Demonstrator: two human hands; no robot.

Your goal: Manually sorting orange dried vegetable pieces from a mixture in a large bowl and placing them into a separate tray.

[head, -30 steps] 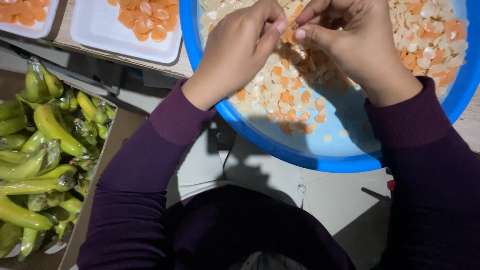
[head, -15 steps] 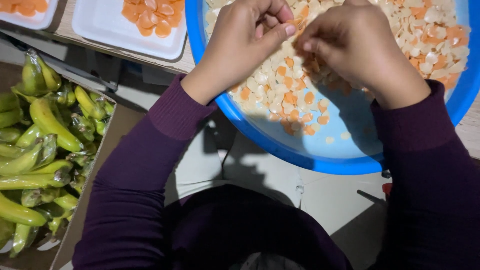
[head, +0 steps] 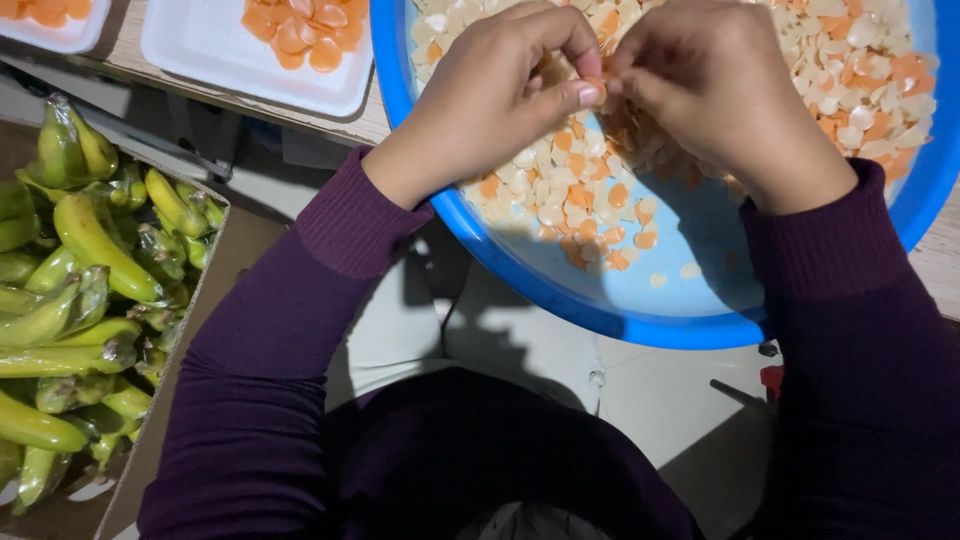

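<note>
1. The left hand (head: 490, 100) hovers over the blue basin (head: 560, 300), its fingers curled and thumb tip pressed toward the right hand; the fingertips are pinched together on a small orange piece (head: 597, 88) (mostly hidden, so its shape is unclear).
2. The right hand (head: 720, 95) meets it fingertip to fingertip above the basin, its fingers likewise closed on that same small piece between the two hands.
3. The basin holds a heap of pale and orange kernels (head: 570, 190) spread across the far side, thinning to a few loose ones on bare blue bottom near the front rim.
4. The basin sits on a wooden table edge (head: 940, 270), its front rim overhanging toward the person's lap.
5. To the left on the table, a white foam tray (head: 210, 50) carries orange pieces; a second tray (head: 60, 35) lies further left, cut off by the frame.
6. Below, on the left, a cardboard box (head: 150, 440) is filled with green bananas (head: 90, 240).
7. Both arms wear dark purple sleeves (head: 270, 340).
</note>
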